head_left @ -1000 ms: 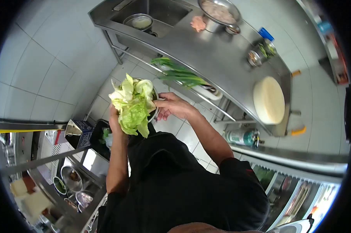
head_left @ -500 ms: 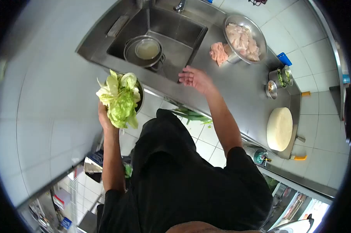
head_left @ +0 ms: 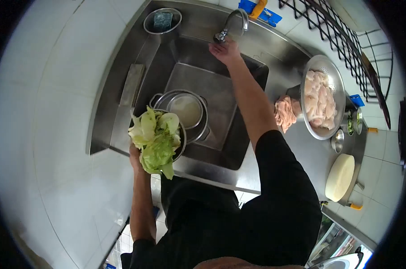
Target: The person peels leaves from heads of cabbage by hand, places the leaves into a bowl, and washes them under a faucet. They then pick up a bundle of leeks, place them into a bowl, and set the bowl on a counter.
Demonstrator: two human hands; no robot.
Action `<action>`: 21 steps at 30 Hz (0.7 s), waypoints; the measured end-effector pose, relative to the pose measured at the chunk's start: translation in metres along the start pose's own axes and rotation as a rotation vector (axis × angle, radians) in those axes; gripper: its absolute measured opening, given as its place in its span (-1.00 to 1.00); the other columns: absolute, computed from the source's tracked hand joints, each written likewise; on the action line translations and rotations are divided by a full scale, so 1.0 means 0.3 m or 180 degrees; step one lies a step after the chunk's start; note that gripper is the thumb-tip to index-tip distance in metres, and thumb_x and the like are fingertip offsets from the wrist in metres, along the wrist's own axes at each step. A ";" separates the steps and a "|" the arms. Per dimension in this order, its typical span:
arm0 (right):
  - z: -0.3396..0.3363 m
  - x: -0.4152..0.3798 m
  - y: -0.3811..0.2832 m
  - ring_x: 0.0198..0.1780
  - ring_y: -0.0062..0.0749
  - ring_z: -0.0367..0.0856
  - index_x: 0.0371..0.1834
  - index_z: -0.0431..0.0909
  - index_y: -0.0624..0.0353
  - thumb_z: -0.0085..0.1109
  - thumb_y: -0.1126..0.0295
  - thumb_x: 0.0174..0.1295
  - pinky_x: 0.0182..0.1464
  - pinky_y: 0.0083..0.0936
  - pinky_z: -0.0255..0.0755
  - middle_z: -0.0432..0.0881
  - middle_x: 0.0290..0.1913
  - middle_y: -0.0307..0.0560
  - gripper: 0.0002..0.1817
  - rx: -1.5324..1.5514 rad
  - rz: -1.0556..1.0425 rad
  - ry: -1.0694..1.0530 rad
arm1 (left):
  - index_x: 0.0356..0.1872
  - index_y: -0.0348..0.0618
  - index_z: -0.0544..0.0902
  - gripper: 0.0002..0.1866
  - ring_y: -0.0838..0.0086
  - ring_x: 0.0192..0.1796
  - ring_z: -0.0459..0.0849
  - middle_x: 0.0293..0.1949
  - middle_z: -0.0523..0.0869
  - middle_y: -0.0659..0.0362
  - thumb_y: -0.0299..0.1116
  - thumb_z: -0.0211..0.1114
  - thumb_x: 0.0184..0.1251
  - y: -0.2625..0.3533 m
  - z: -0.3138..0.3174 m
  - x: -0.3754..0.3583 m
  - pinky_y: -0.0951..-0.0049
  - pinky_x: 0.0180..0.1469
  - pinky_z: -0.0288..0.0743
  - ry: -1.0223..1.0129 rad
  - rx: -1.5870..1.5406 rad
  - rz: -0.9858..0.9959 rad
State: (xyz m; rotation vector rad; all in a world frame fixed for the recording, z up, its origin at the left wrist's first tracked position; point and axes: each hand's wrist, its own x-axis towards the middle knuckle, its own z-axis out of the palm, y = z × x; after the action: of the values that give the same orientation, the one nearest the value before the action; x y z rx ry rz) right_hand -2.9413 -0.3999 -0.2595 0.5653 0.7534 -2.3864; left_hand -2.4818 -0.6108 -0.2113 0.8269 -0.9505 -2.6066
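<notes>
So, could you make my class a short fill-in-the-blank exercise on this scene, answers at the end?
1. The lettuce sits in a bowl held by the person's ____ hand.
2. The other hand is at the metal ____.
3. The pot stands inside the ____.
4. Raw meat lies in a colander on the person's ____ side.

Missing words: left; tap; sink; right.

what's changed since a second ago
The right hand has let go of the bowl and reached forward to the faucet; contact is unclear. The left hand, still holding the bowl, has brought it and its lettuce from above the floor to over the near edge of the sink. The pot in the sink and the colander of meat stayed put.
</notes>
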 end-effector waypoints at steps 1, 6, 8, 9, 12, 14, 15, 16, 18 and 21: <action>0.007 0.038 0.004 0.02 0.09 0.48 0.23 0.21 0.35 0.06 0.17 0.42 0.03 0.02 0.51 0.37 0.09 0.26 -0.48 0.0377 -0.0060 -0.0084 | 0.37 -0.21 0.37 -0.42 0.21 0.16 0.64 0.20 0.58 0.01 -0.04 0.00 0.50 -0.015 -0.005 0.076 0.22 0.18 0.58 -0.0025 0.0085 -0.0035; -0.066 0.266 0.067 -0.24 0.05 0.55 0.04 0.39 0.32 0.15 0.25 0.33 -0.15 -0.05 0.56 0.49 -0.16 0.12 -0.62 -0.1009 -0.1839 0.0002 | 0.39 -0.15 0.38 -0.45 0.28 0.20 0.62 0.24 0.56 0.08 -0.07 0.09 0.50 -0.049 0.102 0.425 0.25 0.21 0.55 -0.0145 0.0472 -0.0398; -0.072 0.272 0.086 -0.35 -0.03 0.58 -0.11 0.49 0.31 0.25 0.27 0.23 -0.20 -0.18 0.56 0.55 -0.31 0.03 -0.67 -0.2881 -0.2463 0.0723 | 0.36 -0.14 0.41 -0.53 0.30 0.19 0.62 0.23 0.57 0.08 -0.17 0.04 0.55 -0.073 0.210 0.543 0.25 0.21 0.56 -0.0371 0.0289 -0.0576; -0.020 0.219 0.072 -0.39 -0.11 0.59 -0.22 0.57 0.30 0.34 0.28 0.15 -0.21 -0.29 0.56 0.59 -0.39 -0.03 -0.70 -0.3525 -0.2253 0.1485 | 0.35 -0.14 0.42 -0.56 0.30 0.19 0.63 0.22 0.58 0.08 -0.21 0.02 0.57 -0.074 0.268 0.585 0.25 0.21 0.56 -0.0516 0.0077 -0.0754; 0.081 -0.038 0.046 -0.39 -0.19 0.61 -0.29 0.59 0.30 0.36 0.32 0.13 -0.20 -0.35 0.55 0.63 -0.41 -0.06 -0.74 -0.2591 -0.1871 0.1756 | 0.30 -0.15 0.45 -0.60 0.28 0.15 0.66 0.18 0.60 0.07 -0.24 0.00 0.56 -0.170 0.335 0.757 0.24 0.18 0.59 -0.0796 0.0013 -0.1013; 0.073 -0.140 -0.003 -0.37 -0.21 0.60 -0.28 0.56 0.30 0.31 0.33 0.20 -0.19 -0.33 0.56 0.63 -0.40 -0.06 -0.77 -0.0814 -0.1327 0.0894 | 0.27 -0.18 0.46 -0.61 0.27 0.12 0.67 0.15 0.62 0.05 -0.25 -0.01 0.55 -0.226 0.404 0.826 0.24 0.16 0.60 -0.0869 0.0065 -0.1325; 0.112 -0.201 -0.029 -0.29 -0.20 0.64 -0.25 0.51 0.29 0.22 0.34 0.30 -0.12 -0.28 0.60 0.64 -0.32 -0.02 -0.80 -0.0380 -0.0798 0.0542 | 0.26 -0.19 0.47 -0.61 0.26 0.11 0.68 0.14 0.63 0.05 -0.25 -0.01 0.55 -0.245 0.442 0.846 0.24 0.16 0.61 -0.0914 0.0100 -0.1467; 0.121 -0.233 -0.057 -0.23 -0.16 0.66 -0.21 0.51 0.30 0.20 0.33 0.31 -0.08 -0.23 0.60 0.64 -0.27 0.03 -0.77 -0.0625 -0.0754 0.0243 | 0.25 -0.20 0.48 -0.61 0.26 0.10 0.68 0.13 0.64 0.04 -0.24 -0.01 0.54 -0.266 0.483 0.863 0.24 0.15 0.62 -0.1000 0.0081 -0.1593; 0.162 -0.318 -0.105 -0.12 -0.08 0.69 -0.13 0.51 0.34 0.18 0.29 0.35 0.00 -0.15 0.60 0.65 -0.18 0.14 -0.72 -0.1134 -0.0637 -0.0343 | 0.23 -0.23 0.49 -0.60 0.27 0.09 0.69 0.11 0.65 0.04 -0.23 -0.01 0.54 -0.312 0.568 0.883 0.25 0.13 0.63 -0.1160 0.0038 -0.1842; 0.156 -0.459 -0.048 -0.01 0.03 0.70 0.04 0.54 0.29 0.25 0.09 0.29 0.06 -0.18 0.59 0.71 -0.08 0.12 -0.52 -0.5276 -0.2404 0.0409 | 0.19 -0.23 0.52 -0.61 0.28 0.05 0.70 0.07 0.67 0.04 -0.19 0.01 0.54 -0.394 0.664 0.926 0.25 0.08 0.62 -0.1511 0.0227 -0.1915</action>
State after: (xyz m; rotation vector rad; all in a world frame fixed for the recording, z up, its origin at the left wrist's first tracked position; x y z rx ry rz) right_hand -2.8571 -0.3660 -0.1448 -0.3646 2.7887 -1.3179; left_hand -2.8276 -0.5316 -0.2821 0.5789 -1.0341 -3.4132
